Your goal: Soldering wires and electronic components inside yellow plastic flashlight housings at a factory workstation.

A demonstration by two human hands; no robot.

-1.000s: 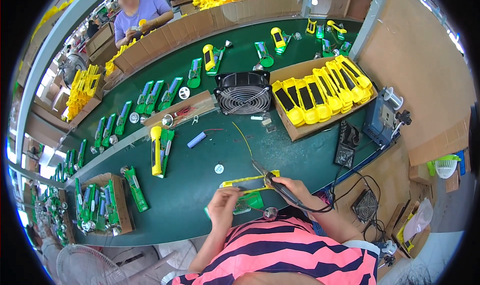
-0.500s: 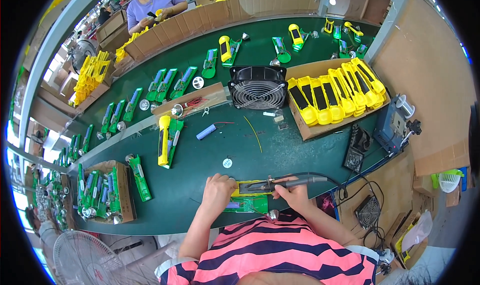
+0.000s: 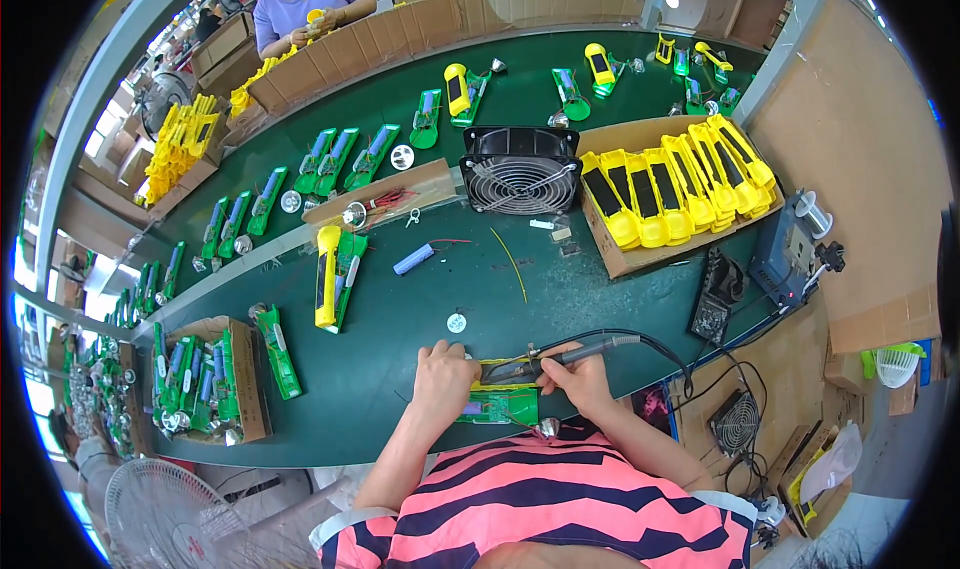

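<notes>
My right hand [image 3: 577, 377] is wrapped round a soldering iron [image 3: 603, 347] with a dark handle and a cable. Its tip points left over a yellow flashlight casing [image 3: 492, 385] with a dark panel. The casing's left end lies in the curled fingers of my left hand [image 3: 443, 377], which are partly hidden. Just below the casing, nearer my body, lies a green flashlight body [image 3: 505, 407] with a circuit board and a purple cell. A silver reflector [image 3: 547, 427] sits at its right end. A round white disc [image 3: 457, 323] lies beyond my left hand.
Behind stand a black fan [image 3: 520, 174] and a carton of yellow casings [image 3: 612, 254]. The soldering station [image 3: 783, 259] and iron stand [image 3: 712, 294] are at right. A box of green assemblies [image 3: 258, 394] stands left. A loose cell [image 3: 413, 260] lies mid-table. Another person [image 3: 305, 14] works beyond the cardboard.
The soldering iron's handle has tilted upward, and my right hand has shifted slightly left and up. My left hand stays at the casing. The view has shifted a little.
</notes>
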